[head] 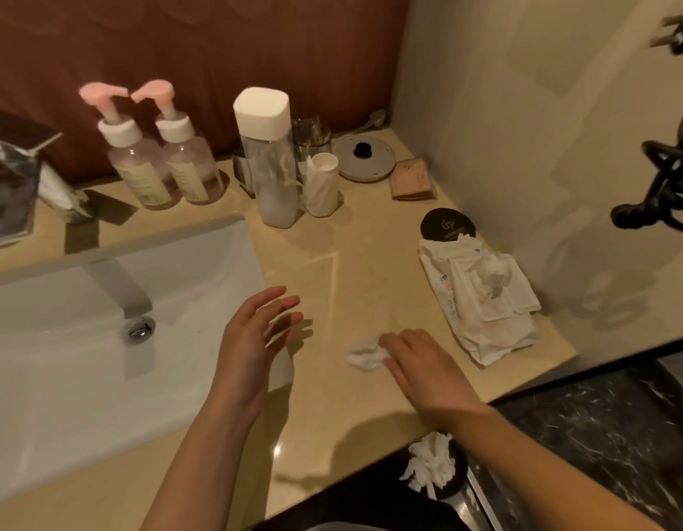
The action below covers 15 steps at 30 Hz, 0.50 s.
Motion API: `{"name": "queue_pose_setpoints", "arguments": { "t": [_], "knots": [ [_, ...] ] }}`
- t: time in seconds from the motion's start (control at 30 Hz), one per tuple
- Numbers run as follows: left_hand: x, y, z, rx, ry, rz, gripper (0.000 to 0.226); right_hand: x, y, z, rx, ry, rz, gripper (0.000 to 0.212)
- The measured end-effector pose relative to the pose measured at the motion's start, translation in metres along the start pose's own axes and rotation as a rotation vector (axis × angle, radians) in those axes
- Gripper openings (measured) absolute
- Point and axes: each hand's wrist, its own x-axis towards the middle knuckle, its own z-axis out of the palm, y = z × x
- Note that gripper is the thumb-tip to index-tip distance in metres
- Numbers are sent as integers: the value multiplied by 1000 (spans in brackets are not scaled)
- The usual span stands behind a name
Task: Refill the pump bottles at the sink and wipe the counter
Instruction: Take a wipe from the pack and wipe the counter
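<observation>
- Where the beige counter (355,262) meets the wall, it runs from the sink (102,339) on the left to a corner on the right, with a dark marbled floor below its near edge.
- The sink is white, its drain plug (140,330) under a square spout (121,289).
- A tall clear bottle (273,162) with a white cap stands at the back, just right of the sink.
- Two pump bottles (161,162) with pink heads stand side by side, touching, behind the sink's back rim.
- A wipes pack (481,300), crumpled and open, lies by the right wall, partly over a black round coaster (445,226).
- The left hand (252,339) hovers over the sink's right edge, fingers spread, holding nothing.
- The right hand (424,362) lies palm down on the counter, fingertips pressing a wadded white wipe (365,354) flat against it.
- A small white cup (322,185) stands beside the tall bottle.
- Used tissues (432,461) sit in a dark bin below the counter edge.
</observation>
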Motion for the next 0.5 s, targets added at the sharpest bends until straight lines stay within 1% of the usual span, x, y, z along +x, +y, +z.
{"name": "queue_pose_setpoints", "arguments": {
  "t": [0.1,0.2,0.27,0.37,0.5],
  "knots": [
    [-5,-1,-18,11,29,8,21,25,6,-4,-92,45,116,24],
    [-11,-3,-33,12,49,0,21,53,4,0,-105,87,293,26],
    [-14,-3,-42,12,55,-8,21,65,-8,6,-79,116,377,30],
    [-17,-2,-52,25,50,-19,21,66,-41,16,-39,95,372,29],
    [-20,-2,-60,53,19,-17,21,45,-80,27,40,67,246,19]
  ]
}}
